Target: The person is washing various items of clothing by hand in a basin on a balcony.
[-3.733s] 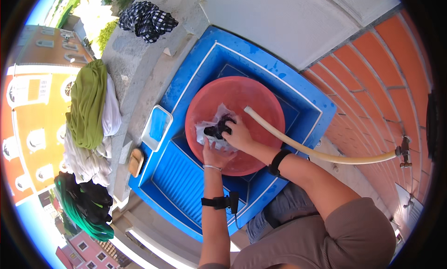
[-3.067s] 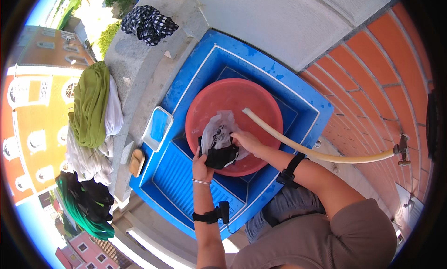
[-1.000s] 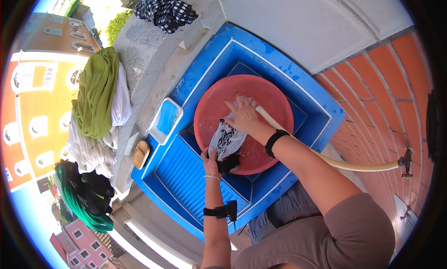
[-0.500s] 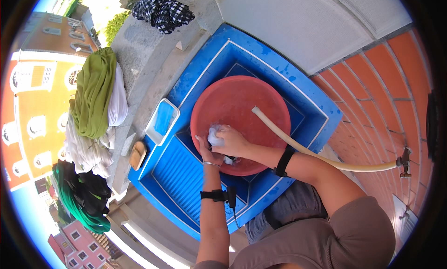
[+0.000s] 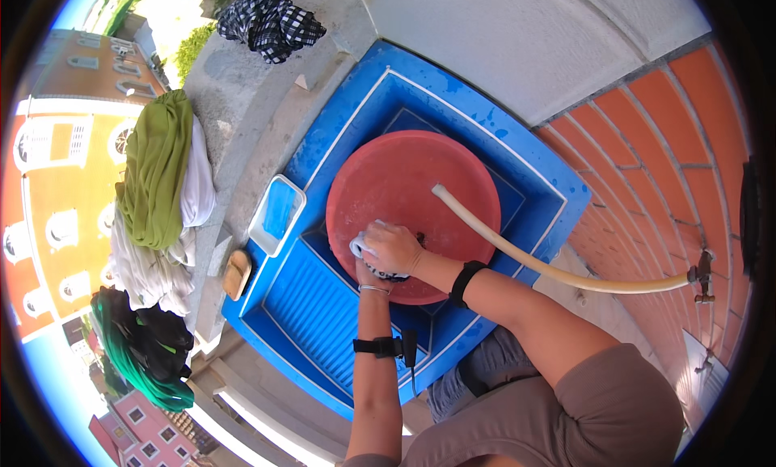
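A small pale cloth [image 5: 358, 244] with dark markings is bunched between my two hands, over the near left part of a red basin [image 5: 412, 164]. My right hand [image 5: 394, 249] is closed over the cloth from above. Below it, my left hand [image 5: 369, 274] grips the same cloth, its fingers mostly hidden behind the cloth and the right hand. Water lies in the basin, and a small dark bit shows beside my right wrist. The basin sits in a blue wash sink [image 5: 558, 198]. A cream hose [image 5: 517, 253] hangs with its end above the basin.
Left of the basin are a ribbed blue washboard [image 5: 311, 309], a white tray with a blue bar [image 5: 279, 214] and a wooden brush [image 5: 237, 274]. Olive [image 5: 158, 168], white, green-black and checkered clothes [image 5: 271, 26] lie on the ledge. A tap [image 5: 703, 277] feeds the hose.
My hands have shifted slightly nearer to me, the right one turning over the cloth. More of the cloth's dark-marked part now shows beneath my right hand. The view has shifted slightly.
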{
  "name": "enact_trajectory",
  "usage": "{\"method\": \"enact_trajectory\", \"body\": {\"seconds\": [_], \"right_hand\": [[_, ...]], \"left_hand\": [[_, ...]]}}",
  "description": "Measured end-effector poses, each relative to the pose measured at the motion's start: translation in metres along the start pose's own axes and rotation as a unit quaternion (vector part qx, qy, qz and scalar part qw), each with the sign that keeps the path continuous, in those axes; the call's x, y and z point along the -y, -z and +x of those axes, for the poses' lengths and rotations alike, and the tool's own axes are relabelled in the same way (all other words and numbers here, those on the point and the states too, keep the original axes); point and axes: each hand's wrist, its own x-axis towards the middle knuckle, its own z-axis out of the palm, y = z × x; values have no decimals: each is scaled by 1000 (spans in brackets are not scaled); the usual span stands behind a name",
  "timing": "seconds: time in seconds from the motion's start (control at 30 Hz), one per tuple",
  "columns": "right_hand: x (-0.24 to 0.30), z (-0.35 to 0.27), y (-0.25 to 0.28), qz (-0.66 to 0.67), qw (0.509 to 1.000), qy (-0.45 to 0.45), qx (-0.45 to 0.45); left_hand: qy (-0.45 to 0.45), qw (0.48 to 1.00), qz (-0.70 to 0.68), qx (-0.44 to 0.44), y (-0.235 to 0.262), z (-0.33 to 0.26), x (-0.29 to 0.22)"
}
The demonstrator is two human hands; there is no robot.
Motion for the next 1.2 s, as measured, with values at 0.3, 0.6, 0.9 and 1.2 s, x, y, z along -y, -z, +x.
{"method": "enact_trajectory", "body": {"seconds": [0.3,0.6,0.9,1.2], "right_hand": [[-56,15,23,-221,951,-198,88],[-70,4,-7,-197,915,-292,198],[60,-32,26,72,993,-90,33],[24,-10,4,-69,992,52,-94]], "left_hand": [[-138,926,319,-151,-20,-32,-20],[-94,921,308,-220,9,0,-2],[54,972,6,229,16,4,-17],[-251,894,-131,346,-1,6,24]]}}
